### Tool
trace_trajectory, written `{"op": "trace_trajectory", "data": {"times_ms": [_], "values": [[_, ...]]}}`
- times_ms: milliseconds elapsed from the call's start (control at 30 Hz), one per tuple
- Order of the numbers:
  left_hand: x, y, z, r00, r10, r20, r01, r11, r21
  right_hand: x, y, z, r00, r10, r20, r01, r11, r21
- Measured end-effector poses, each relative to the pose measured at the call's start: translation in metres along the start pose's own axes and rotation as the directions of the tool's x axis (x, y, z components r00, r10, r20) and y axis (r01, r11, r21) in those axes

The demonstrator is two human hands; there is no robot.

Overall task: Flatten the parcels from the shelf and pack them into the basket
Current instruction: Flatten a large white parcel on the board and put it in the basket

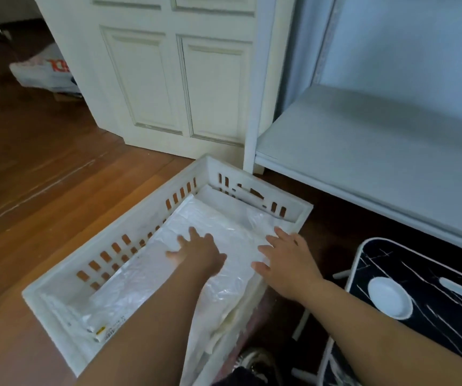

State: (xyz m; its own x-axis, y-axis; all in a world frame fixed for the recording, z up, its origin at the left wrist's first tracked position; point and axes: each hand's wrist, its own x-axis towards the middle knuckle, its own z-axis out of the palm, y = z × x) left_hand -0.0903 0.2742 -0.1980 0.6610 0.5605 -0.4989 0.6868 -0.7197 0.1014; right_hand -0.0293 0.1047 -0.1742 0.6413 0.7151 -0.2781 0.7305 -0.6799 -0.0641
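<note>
While both forearms are reaching down from the near edge, the left hand point(196, 253) is lying palm-down with fingers spread on the top parcel point(213, 238), a flat white plastic mailer, pressing rather than gripping. The right hand point(287, 261) is resting with straight, splayed fingers at the right side of the same stack, over the basket's right rim; it is holding nothing either. Several flattened parcels are lying layered inside the white slotted basket point(65, 277), and the near ends of some are spilling over its near right edge. One mailer with a printed label is showing at the near left corner inside. The basket is sitting on the wooden floor point(43, 168), angled, its far corner just beside the shelf's post.

To the right, a dark folding table point(433, 274) with white streaks is carrying a small white plate point(390, 298). Beyond it, the pale shelf point(377, 129) is standing against the wall. Behind the basket, a cream panelled door point(174, 79) is standing. Far left, a white plastic bag point(43, 72) with red lettering is lying on the floor.
</note>
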Motion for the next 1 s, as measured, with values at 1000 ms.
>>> {"op": "trace_trajectory", "data": {"times_ms": [1000], "values": [[-0.131,0.449,0.031,0.583,0.812,-0.036,-0.789,0.576,0.213,-0.275,0.422,-0.033,0.524,0.818,-0.237,-0.845,0.535,-0.021]]}}
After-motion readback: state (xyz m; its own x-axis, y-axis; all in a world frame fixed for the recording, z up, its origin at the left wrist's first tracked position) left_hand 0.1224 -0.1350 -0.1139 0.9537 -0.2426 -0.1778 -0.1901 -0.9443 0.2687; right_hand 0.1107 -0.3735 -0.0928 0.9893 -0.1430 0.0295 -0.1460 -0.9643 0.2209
